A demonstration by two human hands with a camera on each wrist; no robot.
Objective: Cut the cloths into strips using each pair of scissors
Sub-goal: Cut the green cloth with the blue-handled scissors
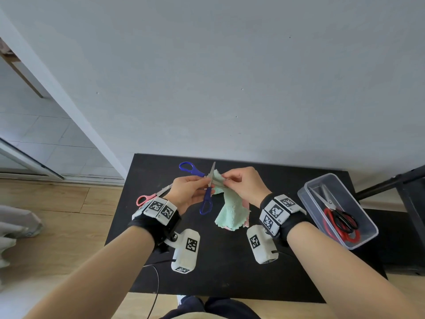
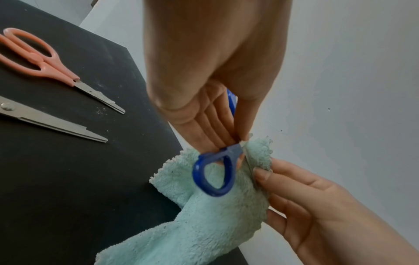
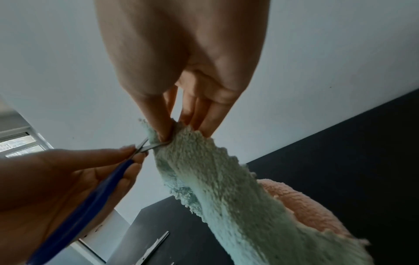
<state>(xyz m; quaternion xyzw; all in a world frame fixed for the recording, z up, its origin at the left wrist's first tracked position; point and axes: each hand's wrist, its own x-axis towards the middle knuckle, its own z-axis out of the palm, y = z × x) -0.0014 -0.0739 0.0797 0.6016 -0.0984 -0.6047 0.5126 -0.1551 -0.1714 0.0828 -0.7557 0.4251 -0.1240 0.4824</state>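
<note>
My left hand (image 1: 207,185) pinches the blue-handled scissors (image 1: 207,196) near the pivot, their blades spread apart and one tip pointing up. One blade lies against the top edge of the mint-green cloth (image 1: 231,210). My right hand (image 1: 226,179) pinches that edge and holds the cloth up, so it hangs to the black table (image 1: 230,272). The left wrist view shows one blue handle ring (image 2: 197,174) in front of the green cloth (image 2: 215,224). In the right wrist view the blades (image 3: 149,146) meet the cloth (image 3: 226,188) just below my right fingertips (image 3: 205,129).
A pink cloth (image 3: 306,206) lies under the green one. Pink-handled scissors (image 2: 45,66) and a second steel-bladed pair (image 2: 54,123) lie at the table's left. A clear plastic box (image 1: 365,219) at the right holds red-handled (image 1: 345,236) and black-handled scissors (image 1: 342,218). A wall stands behind the table.
</note>
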